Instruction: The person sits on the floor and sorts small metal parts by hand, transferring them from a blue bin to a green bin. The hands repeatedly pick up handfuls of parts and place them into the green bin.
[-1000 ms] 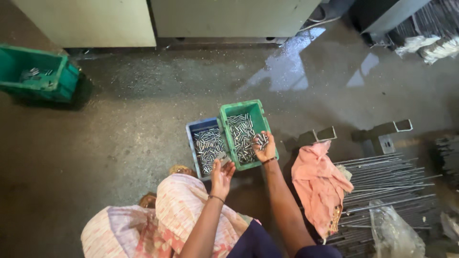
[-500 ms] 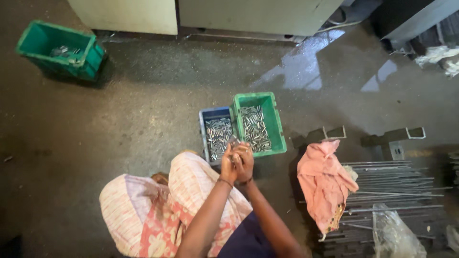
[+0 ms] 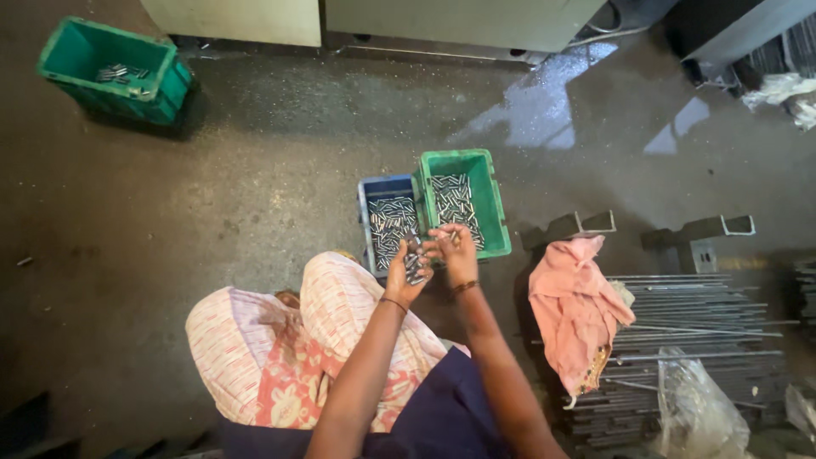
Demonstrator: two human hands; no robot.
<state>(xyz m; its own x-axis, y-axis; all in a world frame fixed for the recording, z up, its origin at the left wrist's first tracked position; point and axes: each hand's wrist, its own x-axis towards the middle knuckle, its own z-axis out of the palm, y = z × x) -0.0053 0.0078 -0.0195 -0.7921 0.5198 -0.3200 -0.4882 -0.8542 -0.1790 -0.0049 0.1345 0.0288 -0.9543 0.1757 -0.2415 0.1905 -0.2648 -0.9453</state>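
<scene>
Floor (image 3: 212, 229): dark grey concrete, gritty, with a wet patch (image 3: 544, 102) catching pale light just below the cabinet (image 3: 442, 19). Cabinet: cream metal, along the far edge. Left of the cabinet, a green crate (image 3: 115, 72); well below and right of it, stacked steel rods (image 3: 705, 323) under a pink cloth (image 3: 574, 314).

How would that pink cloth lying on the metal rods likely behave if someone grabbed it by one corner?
The pink cloth lies crumpled in folds and droops over the rods, so it would probably hang limp. It looks thin, so likely light. Its lower edge hangs among the rod ends and might snag.
</scene>
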